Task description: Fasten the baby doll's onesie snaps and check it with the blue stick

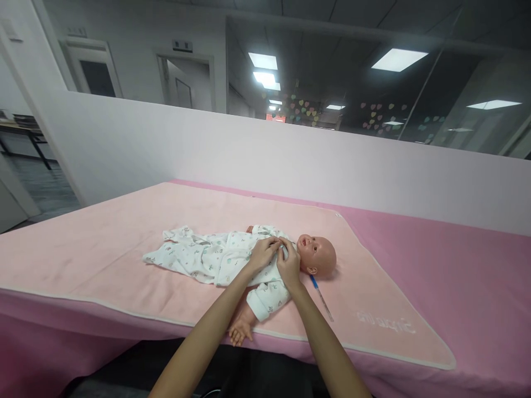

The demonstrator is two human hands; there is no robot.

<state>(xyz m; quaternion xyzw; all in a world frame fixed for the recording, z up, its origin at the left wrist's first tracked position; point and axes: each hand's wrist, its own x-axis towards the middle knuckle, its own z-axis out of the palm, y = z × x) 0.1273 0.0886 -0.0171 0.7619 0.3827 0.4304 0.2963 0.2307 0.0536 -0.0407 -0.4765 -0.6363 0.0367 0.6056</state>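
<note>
A baby doll [321, 257] lies on its back with its head to the right. It wears a white patterned shirt [269, 298] and matching trousers [199, 260]. My left hand [264, 254] is closed on the front of the shirt at the upper chest, fingertips pinched together. Right beside it, just below the doll's chin, my right hand [289, 262] pinches the same cloth near the neckline. The fingertips of both hands nearly meet, and whatever small part of the cloth lies between them is hidden. One bare doll hand [240, 330] reaches toward the near table edge.
A thermometer with a blue end [321, 298] lies on the pink mat [373, 298], near the doll's head. Under the mat is a darker pink tablecloth [468, 271]. A white partition wall [290, 160] with glass above stands behind the table.
</note>
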